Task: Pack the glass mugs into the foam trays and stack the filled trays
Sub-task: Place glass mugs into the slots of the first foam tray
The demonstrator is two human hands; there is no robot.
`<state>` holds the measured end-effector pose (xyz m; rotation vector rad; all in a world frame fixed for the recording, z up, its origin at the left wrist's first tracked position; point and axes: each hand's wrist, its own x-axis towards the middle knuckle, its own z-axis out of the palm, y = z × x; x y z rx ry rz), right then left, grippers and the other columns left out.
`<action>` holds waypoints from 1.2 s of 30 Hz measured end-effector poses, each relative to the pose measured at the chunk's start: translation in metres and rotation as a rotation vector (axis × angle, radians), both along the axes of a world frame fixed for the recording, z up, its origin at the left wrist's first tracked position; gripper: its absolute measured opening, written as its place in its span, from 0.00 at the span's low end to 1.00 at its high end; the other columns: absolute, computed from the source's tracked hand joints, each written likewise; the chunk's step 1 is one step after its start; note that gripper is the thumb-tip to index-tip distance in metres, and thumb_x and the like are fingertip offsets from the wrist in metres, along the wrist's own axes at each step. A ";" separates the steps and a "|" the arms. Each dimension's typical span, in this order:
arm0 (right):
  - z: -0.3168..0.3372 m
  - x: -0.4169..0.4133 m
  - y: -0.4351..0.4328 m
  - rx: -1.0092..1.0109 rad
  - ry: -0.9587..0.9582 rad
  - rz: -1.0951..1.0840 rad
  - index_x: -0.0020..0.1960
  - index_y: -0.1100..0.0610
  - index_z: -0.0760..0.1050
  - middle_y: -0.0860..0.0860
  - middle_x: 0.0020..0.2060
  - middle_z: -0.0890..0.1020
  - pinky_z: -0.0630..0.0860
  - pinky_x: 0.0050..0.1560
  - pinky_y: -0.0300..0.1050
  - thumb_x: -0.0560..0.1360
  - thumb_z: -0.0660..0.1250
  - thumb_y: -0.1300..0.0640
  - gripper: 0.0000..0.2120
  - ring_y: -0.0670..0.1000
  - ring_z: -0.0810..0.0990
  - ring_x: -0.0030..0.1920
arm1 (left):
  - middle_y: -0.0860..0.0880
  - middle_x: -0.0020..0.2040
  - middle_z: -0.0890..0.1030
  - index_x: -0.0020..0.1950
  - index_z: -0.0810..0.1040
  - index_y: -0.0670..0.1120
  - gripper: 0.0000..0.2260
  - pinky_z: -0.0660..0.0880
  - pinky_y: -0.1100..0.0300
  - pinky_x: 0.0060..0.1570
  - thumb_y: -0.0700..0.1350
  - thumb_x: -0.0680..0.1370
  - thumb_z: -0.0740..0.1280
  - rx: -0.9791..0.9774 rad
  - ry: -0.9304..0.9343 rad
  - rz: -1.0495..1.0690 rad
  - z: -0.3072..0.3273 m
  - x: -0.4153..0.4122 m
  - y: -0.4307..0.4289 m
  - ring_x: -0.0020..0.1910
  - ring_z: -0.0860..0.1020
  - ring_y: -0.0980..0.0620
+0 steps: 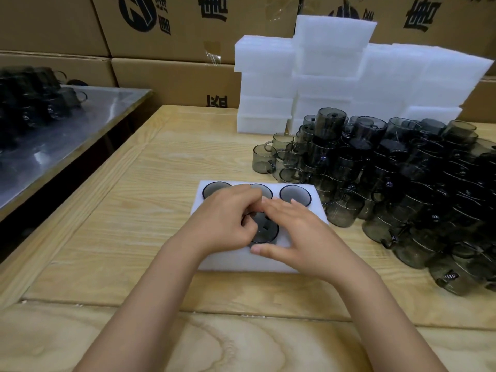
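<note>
White rectangular foam tray [214,260] on light wooden worktop [134,237]; heap of smoky glass mugs [402,189] right of it; stacked white foam trays [349,76] behind.

Even, soft overhead illumination; shadows beneath the hands are faint. Diffuse glare on the steel table [67,122] at left. White foam stack [349,76] nearly overexposed, with little surface detail. Wide-angle distortion bends the worktop [134,237] edges; dark glass mugs [402,183] and periphery appear soft.

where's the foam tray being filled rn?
Head view, centre: foam tray on the wooden table, under both hands, left of the loose mug pile.
</note>
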<state>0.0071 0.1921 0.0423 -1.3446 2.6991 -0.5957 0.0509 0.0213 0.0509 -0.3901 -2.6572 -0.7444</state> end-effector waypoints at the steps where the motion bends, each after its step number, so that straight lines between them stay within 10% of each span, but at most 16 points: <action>1: 0.000 0.000 0.001 0.002 -0.012 0.004 0.76 0.50 0.58 0.41 0.74 0.62 0.54 0.73 0.46 0.70 0.61 0.33 0.39 0.40 0.56 0.74 | 0.49 0.36 0.72 0.39 0.73 0.40 0.07 0.69 0.49 0.39 0.39 0.65 0.59 0.000 -0.013 0.004 0.001 0.001 0.000 0.36 0.70 0.48; 7: 0.010 0.000 -0.002 -0.120 -0.058 -0.038 0.77 0.53 0.55 0.46 0.76 0.56 0.44 0.76 0.44 0.80 0.53 0.45 0.27 0.41 0.48 0.75 | 0.48 0.55 0.78 0.57 0.76 0.42 0.19 0.69 0.53 0.57 0.52 0.76 0.55 0.106 0.139 0.075 0.003 0.008 0.015 0.56 0.75 0.49; 12: 0.005 0.009 -0.020 0.101 0.030 0.090 0.77 0.51 0.43 0.49 0.77 0.45 0.39 0.75 0.43 0.79 0.53 0.48 0.32 0.46 0.40 0.76 | 0.57 0.77 0.59 0.75 0.62 0.56 0.30 0.45 0.52 0.74 0.65 0.76 0.44 -0.173 -0.140 -0.119 -0.005 0.006 0.026 0.76 0.49 0.60; 22: 0.008 0.002 -0.022 0.341 0.158 0.136 0.76 0.44 0.44 0.47 0.76 0.46 0.37 0.74 0.59 0.63 0.67 0.28 0.52 0.50 0.37 0.75 | 0.59 0.78 0.49 0.76 0.53 0.63 0.32 0.42 0.50 0.74 0.69 0.73 0.36 -0.296 -0.212 -0.054 -0.010 -0.001 0.028 0.76 0.41 0.61; 36: -0.004 0.000 -0.039 0.031 0.242 0.071 0.68 0.46 0.62 0.43 0.63 0.70 0.59 0.70 0.48 0.68 0.65 0.41 0.31 0.46 0.66 0.63 | 0.53 0.73 0.67 0.73 0.65 0.54 0.36 0.55 0.58 0.67 0.69 0.72 0.39 -0.348 -0.047 0.111 -0.008 0.002 0.019 0.72 0.62 0.55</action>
